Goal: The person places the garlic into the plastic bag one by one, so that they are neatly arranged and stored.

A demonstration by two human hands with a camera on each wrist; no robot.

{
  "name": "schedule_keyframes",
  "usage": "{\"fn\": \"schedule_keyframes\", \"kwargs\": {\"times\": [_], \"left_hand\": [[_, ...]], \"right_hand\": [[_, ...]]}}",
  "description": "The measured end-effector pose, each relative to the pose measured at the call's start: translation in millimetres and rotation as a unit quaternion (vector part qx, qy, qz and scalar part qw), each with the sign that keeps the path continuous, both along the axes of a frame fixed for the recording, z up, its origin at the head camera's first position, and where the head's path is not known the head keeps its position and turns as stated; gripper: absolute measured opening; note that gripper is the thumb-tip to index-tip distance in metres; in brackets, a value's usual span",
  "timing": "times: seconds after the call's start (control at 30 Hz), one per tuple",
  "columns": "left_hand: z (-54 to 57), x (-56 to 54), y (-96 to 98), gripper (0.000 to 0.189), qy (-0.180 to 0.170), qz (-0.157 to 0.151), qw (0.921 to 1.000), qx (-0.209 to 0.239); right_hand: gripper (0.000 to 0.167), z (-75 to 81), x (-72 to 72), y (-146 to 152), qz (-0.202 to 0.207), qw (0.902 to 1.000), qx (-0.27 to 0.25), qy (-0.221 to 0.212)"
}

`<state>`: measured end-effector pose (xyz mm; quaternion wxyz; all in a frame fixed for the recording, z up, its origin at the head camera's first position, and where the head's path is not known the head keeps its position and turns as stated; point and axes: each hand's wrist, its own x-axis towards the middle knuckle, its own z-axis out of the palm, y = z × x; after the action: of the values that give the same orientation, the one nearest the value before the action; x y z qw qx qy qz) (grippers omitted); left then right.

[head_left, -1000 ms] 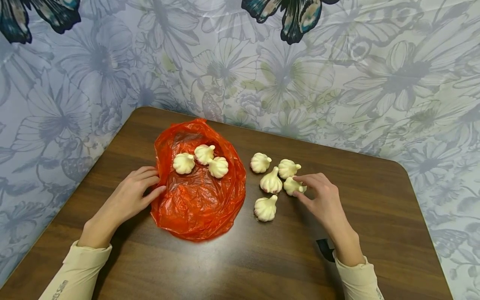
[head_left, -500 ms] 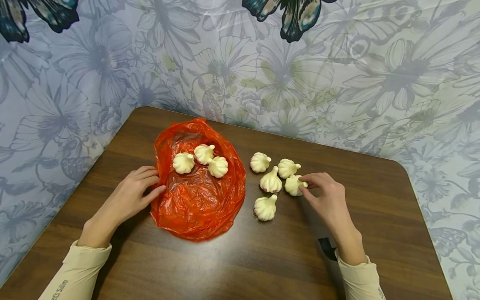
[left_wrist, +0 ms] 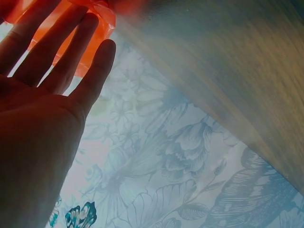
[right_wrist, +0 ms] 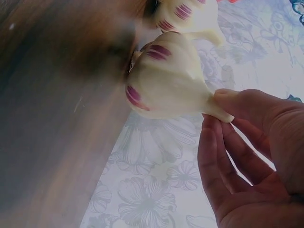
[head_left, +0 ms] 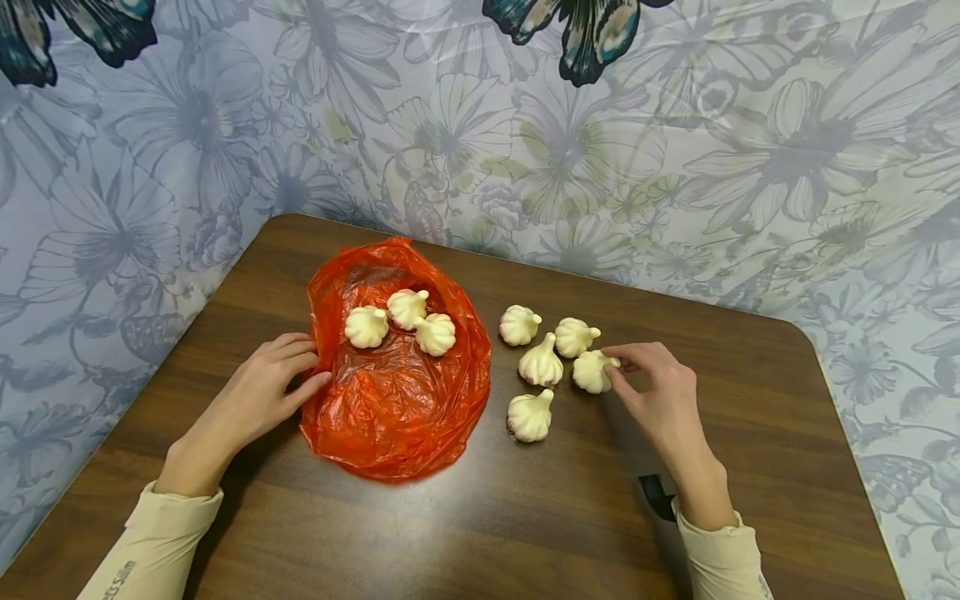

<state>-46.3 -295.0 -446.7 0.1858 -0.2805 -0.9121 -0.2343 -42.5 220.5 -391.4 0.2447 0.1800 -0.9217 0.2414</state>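
Observation:
My right hand [head_left: 660,396] pinches the stem of a garlic bulb [head_left: 592,372] between thumb and fingers. In the right wrist view that garlic bulb [right_wrist: 166,80] is cream with purple streaks, its stem between the thumb and fingertips. My left hand [head_left: 258,396] touches the left rim of an orange-red plastic bag [head_left: 390,433] spread on the table. In the left wrist view the left hand's fingers [left_wrist: 52,61] are fairly straight against the bag; the thumb is out of that view. Three garlic bulbs lie in the bag, one of them a left bulb [head_left: 366,327].
Several more garlic bulbs lie right of the bag, among them a near bulb [head_left: 529,416] and a far bulb [head_left: 520,325]. The brown wooden table [head_left: 480,533] has rounded far corners. Behind it hangs a flower-patterned backdrop [head_left: 465,150]. A black strap [head_left: 657,497] sits by my right wrist.
My right hand has drawn the pinched garlic bulb slightly to the right, away from its neighbours, and its fingers have shifted onto the stem. The left hand and the bag look unchanged.

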Motion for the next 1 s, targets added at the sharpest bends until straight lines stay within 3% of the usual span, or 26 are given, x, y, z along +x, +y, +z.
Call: {"fn": "schedule_keyframes", "kwargs": {"times": [0.23, 1.0], "left_hand": [[-1.3, 0.5, 0.1, 0.024, 0.000, 0.001, 1.0000, -0.001], [-2.7, -0.3, 1.6, 0.021, -0.002, 0.003, 1.0000, -0.006]], "right_hand": [[0.029, 5.5, 1.0, 0.4, 0.003, 0.9995, -0.012, 0.029], [0.027, 25.0, 1.9, -11.7, 0.017, 0.9951, -0.079, 0.058]]}}
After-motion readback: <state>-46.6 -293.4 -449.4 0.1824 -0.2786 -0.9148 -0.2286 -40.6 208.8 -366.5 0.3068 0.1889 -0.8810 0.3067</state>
